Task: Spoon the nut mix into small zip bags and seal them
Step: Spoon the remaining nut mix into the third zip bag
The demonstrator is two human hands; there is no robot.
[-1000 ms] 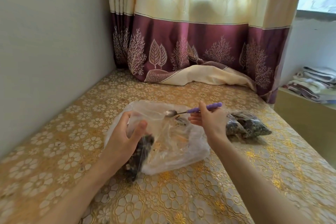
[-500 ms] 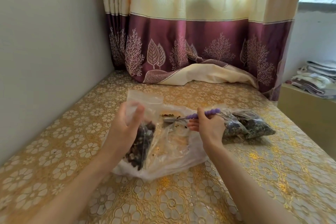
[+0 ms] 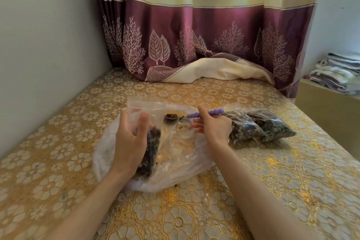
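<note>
My left hand (image 3: 130, 140) grips a small clear zip bag (image 3: 151, 148) that is partly filled with dark nut mix, its mouth held up. My right hand (image 3: 213, 129) holds a spoon (image 3: 173, 117) by its purple beaded handle, level, with nut mix in the bowl, just right of the bag's mouth. Both are over a large crumpled clear plastic bag (image 3: 181, 160) lying on the table, with scattered nut crumbs inside. Two filled zip bags (image 3: 261, 128) of nut mix lie to the right of my right hand.
The table (image 3: 292, 181) has a gold floral cover. A grey wall (image 3: 48, 54) runs along the left. A purple and cream curtain (image 3: 194, 35) hangs at the back, its hem lying on the table. Folded cloths (image 3: 337, 72) are stacked on a shelf at the right.
The spoon dipped into the large bag and has come up with nut mix in its bowl. My left hand keeps hold of the small bag; the view shifted slightly.
</note>
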